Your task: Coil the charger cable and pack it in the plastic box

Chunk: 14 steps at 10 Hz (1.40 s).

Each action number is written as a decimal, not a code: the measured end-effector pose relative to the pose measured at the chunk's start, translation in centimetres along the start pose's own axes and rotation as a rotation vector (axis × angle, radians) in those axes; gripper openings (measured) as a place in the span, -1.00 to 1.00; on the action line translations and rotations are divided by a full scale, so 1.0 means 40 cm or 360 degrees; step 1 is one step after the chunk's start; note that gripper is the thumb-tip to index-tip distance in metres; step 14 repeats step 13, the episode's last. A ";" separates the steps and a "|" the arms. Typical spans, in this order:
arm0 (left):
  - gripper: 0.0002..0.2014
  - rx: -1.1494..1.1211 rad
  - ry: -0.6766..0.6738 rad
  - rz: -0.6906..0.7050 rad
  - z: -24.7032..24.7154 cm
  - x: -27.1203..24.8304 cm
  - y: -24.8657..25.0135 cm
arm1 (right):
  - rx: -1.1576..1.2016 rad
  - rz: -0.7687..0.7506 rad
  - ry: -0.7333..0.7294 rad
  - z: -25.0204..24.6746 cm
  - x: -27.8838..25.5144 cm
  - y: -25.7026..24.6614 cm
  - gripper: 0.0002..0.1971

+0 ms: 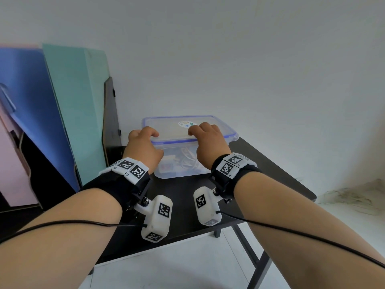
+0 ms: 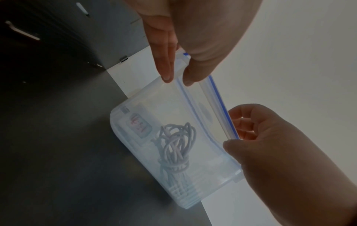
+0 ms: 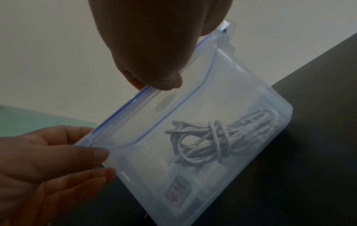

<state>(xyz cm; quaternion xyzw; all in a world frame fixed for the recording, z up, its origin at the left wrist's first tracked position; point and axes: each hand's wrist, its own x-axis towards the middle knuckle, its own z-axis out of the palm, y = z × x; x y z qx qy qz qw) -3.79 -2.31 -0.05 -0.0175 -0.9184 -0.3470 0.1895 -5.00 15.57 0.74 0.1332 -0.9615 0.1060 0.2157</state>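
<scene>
Both forearms reach forward over the dark table (image 1: 270, 174), each wrist strapped with a marker-covered camera. On that table stands the clear plastic box (image 1: 183, 165), its blue-edged lid (image 1: 166, 124) laid on top. At the lid's near edge, the left hand (image 1: 143, 147) has its fingers curled over the left corner with the thumb below, and the right hand (image 1: 208, 140) grips the rim further right the same way. Inside lies the coiled white charger cable (image 3: 210, 140), tied round its middle, beside the white plug block (image 3: 177, 194). Risk, as I judge it: uneven pressing could leave one side unseated, or slide the light box toward the table's edge
</scene>
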 end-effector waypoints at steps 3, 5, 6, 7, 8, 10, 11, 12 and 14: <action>-0.52 -0.0070 0.0020 -0.0027 0.022 0.050 -0.017 | 0.0006 0.0017 0.0000 0.023 0.053 0.002 -0.45; -0.46 -0.0115 0.0014 -0.0089 0.040 0.090 -0.023 | 0.0028 0.0034 0.0008 0.045 0.101 0.012 -0.44; -0.43 -0.0116 -0.0009 -0.0111 0.052 0.108 -0.023 | 0.0049 0.0045 -0.0007 0.053 0.126 0.021 -0.43; -0.41 -0.0115 -0.0025 -0.0117 0.062 0.121 -0.025 | 0.0063 0.0052 -0.0013 0.060 0.143 0.029 -0.42; -0.40 -0.0103 -0.0027 -0.0122 0.068 0.132 -0.027 | 0.0051 0.0064 -0.0011 0.064 0.150 0.030 -0.42; -0.36 -0.0079 -0.0051 -0.0136 0.067 0.135 -0.029 | 0.0119 0.0068 -0.0035 0.056 0.146 0.028 -0.44; -0.26 -0.0054 -0.0054 -0.0155 0.063 0.132 -0.032 | 0.0147 0.0101 0.0008 0.042 0.124 0.029 -0.38; -0.17 -0.0044 -0.0043 -0.0146 0.047 0.111 -0.021 | 0.0180 0.0065 0.0066 0.021 0.088 0.015 -0.31; -0.17 -0.0066 -0.0005 -0.0142 0.028 0.093 -0.003 | 0.0227 0.0081 0.0156 -0.006 0.070 0.012 -0.34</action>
